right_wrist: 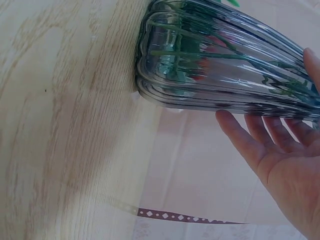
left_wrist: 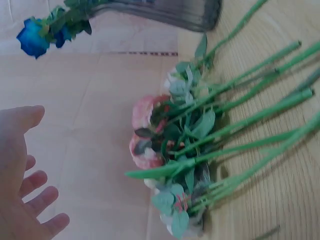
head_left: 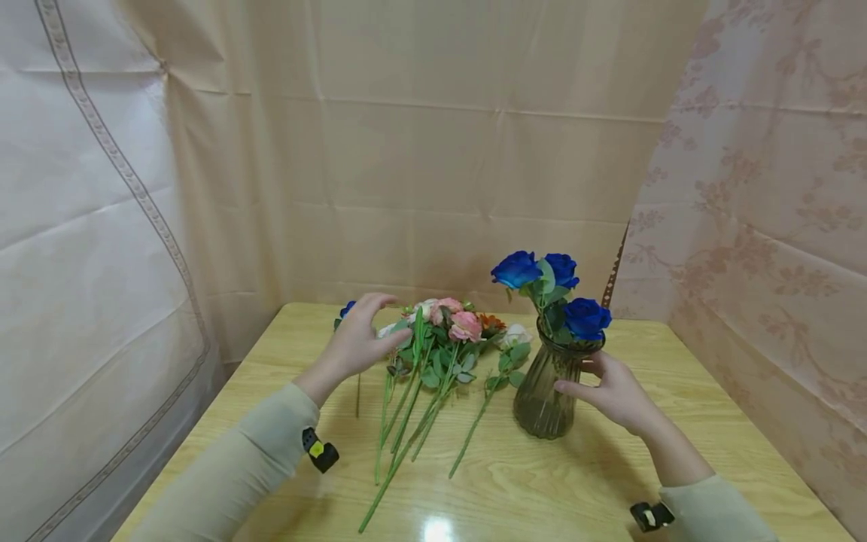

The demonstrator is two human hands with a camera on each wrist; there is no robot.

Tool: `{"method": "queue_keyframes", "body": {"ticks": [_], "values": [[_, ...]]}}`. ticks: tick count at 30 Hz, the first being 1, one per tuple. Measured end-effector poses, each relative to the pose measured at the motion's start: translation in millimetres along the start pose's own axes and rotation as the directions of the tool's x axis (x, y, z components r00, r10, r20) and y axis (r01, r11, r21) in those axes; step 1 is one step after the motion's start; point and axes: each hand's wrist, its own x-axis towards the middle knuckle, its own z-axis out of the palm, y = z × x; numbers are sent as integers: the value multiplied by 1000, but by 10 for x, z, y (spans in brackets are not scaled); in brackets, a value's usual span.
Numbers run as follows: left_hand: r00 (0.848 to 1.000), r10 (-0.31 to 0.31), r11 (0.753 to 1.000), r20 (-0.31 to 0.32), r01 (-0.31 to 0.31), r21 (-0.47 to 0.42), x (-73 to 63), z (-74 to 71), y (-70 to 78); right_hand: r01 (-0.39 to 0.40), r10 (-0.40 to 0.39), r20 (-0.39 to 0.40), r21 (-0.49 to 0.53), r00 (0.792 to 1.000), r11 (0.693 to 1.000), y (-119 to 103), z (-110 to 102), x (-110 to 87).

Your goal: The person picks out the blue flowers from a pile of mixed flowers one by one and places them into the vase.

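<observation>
A ribbed, smoky glass vase (head_left: 542, 406) stands on the right half of the table with several blue roses (head_left: 586, 319) in it. My right hand (head_left: 619, 395) holds the vase at its right side, thumb toward the front and fingers behind. In the right wrist view, green stems show through the glass (right_wrist: 200, 55). My left hand (head_left: 359, 339) hovers over the left part of a heap of artificial flowers, fingers spread and nothing in its grasp. Pink blooms (head_left: 466, 327) lie in that heap, their green stems (head_left: 400, 459) pointing toward me.
One white rose (head_left: 516, 335) lies between the heap and the vase. An orange flower (head_left: 491, 322) is at the heap's back right, and a blue flower (head_left: 347, 309) lies behind my left hand. Cloth curtains (head_left: 474, 165) hang around the wooden table (head_left: 528, 497).
</observation>
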Motion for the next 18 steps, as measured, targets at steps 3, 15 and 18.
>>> {"method": "queue_keyframes", "body": {"ticks": [3, 15, 18], "values": [[998, -65, 998, -24, 65, 5, 5, -6, -81, 3, -3, 1, 2, 1000, 1000, 3, 1, 3], [964, -260, 963, -57, 263, 62, -39, 3, -308, -2, 2, -8, 5, 1000, 1000, -7, 2, -3], [951, -307, 948, -45, 310, 73, -70, 5, -363, -3, 3, -10, -4, 1000, 1000, -10, 6, -4]]}}
